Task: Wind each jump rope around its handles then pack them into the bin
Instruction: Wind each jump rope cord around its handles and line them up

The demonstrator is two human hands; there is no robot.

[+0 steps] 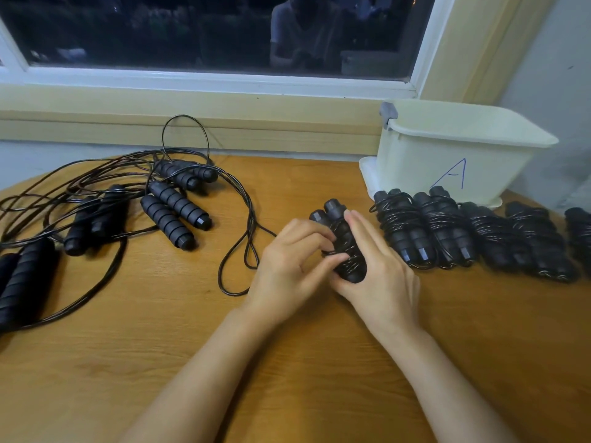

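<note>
A black jump rope bundle (343,238), two handles side by side with cord wound round them, is held over the middle of the wooden table (287,362). My right hand (380,273) cups it from the right, fingers stretched along the handles. My left hand (287,263) pinches the cord against the bundle with thumb and fingertips. Several wound bundles (447,231) lie in a row to the right. The cream bin (454,151), marked with a blue A, stands behind them at the back right.
Several unwound ropes (134,199) with black ribbed handles lie tangled at the left, one cord loop (238,251) reaching near my left hand. A window sill (192,100) and wall run along the table's far edge.
</note>
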